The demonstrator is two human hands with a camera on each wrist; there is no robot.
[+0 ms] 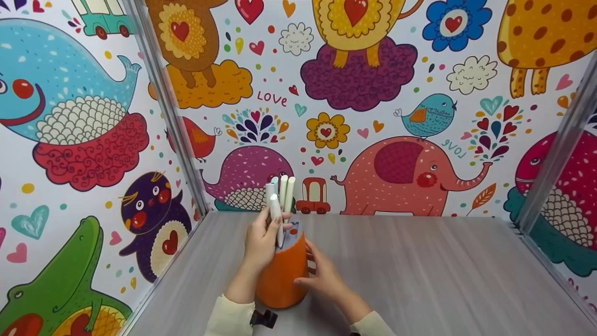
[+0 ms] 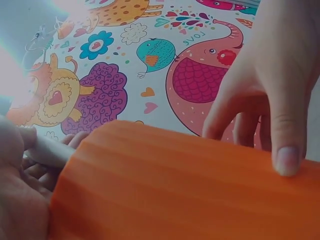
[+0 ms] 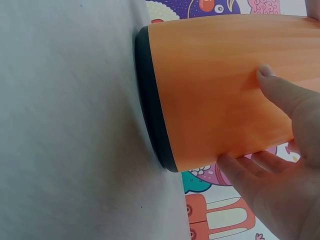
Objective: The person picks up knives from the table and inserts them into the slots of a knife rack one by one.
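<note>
An orange knife block (image 1: 283, 280) with a grey slotted top stands on the table. Several pale handles (image 1: 287, 192) rise from its top. My left hand (image 1: 260, 240) is at the block's upper left, its thumb and fingers around a white handle (image 1: 275, 210) that slants over the slots. That handle's lower end is partly hidden by the hand and the block. With thumb in front and fingers around the far side, my right hand (image 3: 280, 150) holds the block by its right side. The block's black base (image 3: 152, 100) rests on the tabletop in the right wrist view.
The grey wood-grain table (image 1: 419, 270) extends to the right of the block. Walls printed with cartoon animals (image 1: 396, 182) close off the back and both sides, joined by metal corner posts (image 1: 172, 107).
</note>
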